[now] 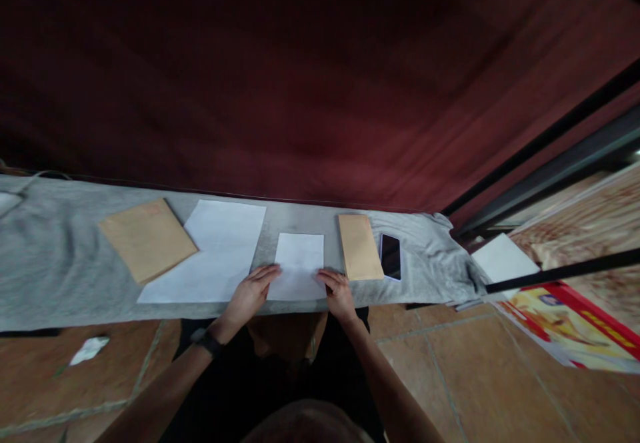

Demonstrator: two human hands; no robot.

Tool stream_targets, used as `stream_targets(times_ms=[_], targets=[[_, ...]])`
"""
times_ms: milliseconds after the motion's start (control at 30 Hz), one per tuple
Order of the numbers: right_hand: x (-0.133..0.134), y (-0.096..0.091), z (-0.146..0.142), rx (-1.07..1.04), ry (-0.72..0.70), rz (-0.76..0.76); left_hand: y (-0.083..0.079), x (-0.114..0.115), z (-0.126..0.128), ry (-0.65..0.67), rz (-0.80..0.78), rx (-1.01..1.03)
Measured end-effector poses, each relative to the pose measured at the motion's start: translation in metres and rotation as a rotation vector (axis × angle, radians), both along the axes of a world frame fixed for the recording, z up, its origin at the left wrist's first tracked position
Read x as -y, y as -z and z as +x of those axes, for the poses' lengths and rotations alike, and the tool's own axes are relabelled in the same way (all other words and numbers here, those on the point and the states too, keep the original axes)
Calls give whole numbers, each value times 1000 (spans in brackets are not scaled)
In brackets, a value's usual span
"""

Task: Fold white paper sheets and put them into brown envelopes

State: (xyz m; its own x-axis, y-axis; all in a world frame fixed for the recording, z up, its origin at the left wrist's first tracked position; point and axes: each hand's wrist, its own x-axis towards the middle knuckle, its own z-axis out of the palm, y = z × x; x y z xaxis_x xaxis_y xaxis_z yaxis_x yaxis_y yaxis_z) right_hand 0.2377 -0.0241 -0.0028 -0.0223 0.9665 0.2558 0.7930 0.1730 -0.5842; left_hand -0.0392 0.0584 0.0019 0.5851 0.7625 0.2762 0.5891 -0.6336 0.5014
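Note:
A small white sheet of paper, perhaps folded, lies in front of me on a grey cloth. My left hand, with a dark band at the wrist, holds its left edge, fingers close together. At the right edge, the fingers of my right hand are bent and grip the paper. Larger white sheets lie to the left, partly under a stack of brown envelopes. A narrower brown envelope rests just right of my right hand. The undersides of both hands are hidden.
The grey cloth covers a long narrow table against a dark red curtain. A phone lies beside the narrow envelope. Black metal bars stand at right, near a colourful box. A white scrap is on the tiled floor.

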Motion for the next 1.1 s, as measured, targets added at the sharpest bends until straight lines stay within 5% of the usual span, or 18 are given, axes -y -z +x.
stream_targets(times_ms=[300, 600, 767, 967, 1100], targets=[[-5, -2, -2, 69, -107, -35, -2, 0, 3, 23, 14, -156], [-5, -7, -6, -95, -30, 15, -7, -4, 7, -53, -66, 49], [-5, -30, -7, -306, 93, 86, -24, -2, 17, -235, -213, 321], [-33, -87, -7, -510, 159, 166, -76, -2, 46, -498, -519, 835], [-51, -91, -4, -493, 210, 175, -87, 3, 62, -555, -773, 1285]])
